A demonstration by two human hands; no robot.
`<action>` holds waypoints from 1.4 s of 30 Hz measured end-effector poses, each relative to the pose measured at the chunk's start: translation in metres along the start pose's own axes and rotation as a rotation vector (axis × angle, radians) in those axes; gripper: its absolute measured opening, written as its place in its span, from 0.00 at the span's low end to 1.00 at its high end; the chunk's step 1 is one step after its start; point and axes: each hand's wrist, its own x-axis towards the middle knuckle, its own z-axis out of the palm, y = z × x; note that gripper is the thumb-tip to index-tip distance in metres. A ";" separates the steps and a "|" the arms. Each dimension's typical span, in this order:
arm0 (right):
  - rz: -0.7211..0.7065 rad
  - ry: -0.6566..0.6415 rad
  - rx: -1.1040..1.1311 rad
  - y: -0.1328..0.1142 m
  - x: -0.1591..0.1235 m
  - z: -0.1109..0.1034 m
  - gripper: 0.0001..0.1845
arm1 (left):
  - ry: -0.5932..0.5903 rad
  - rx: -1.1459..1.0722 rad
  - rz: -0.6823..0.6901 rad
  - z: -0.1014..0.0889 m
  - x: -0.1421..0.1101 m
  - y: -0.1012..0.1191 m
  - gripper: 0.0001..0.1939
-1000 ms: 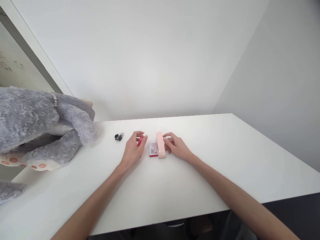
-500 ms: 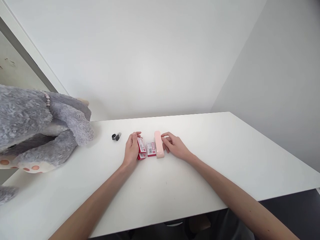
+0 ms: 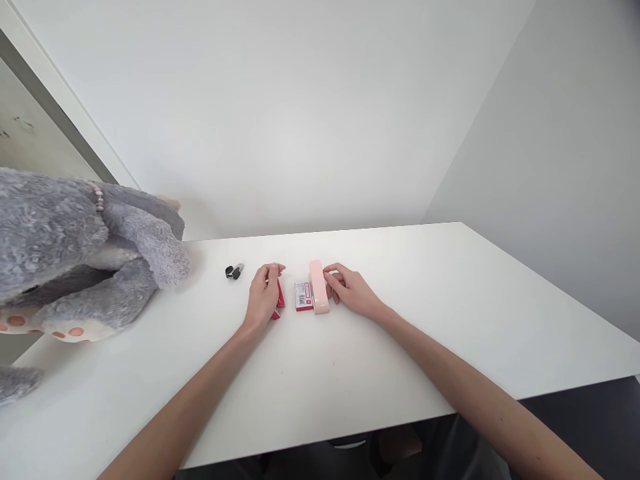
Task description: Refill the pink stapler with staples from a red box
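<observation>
At frame centre a pink stapler (image 3: 319, 296) lies flat beside one red box (image 3: 303, 297), another red box (image 3: 279, 301) tipped up left of it

— How are my arms lying?
— Both bare forearms stretch forward and converge. My left hand (image 3: 263, 298) rests palm down, fingers curled, thumb forward.
— And the right hand (image 3: 350, 292)?
— Knuckles up, fingers bent inward toward the left, wrist low.
</observation>
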 end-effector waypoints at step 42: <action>0.010 -0.012 -0.015 0.002 0.000 -0.001 0.17 | -0.127 0.456 0.387 -0.004 -0.003 -0.005 0.10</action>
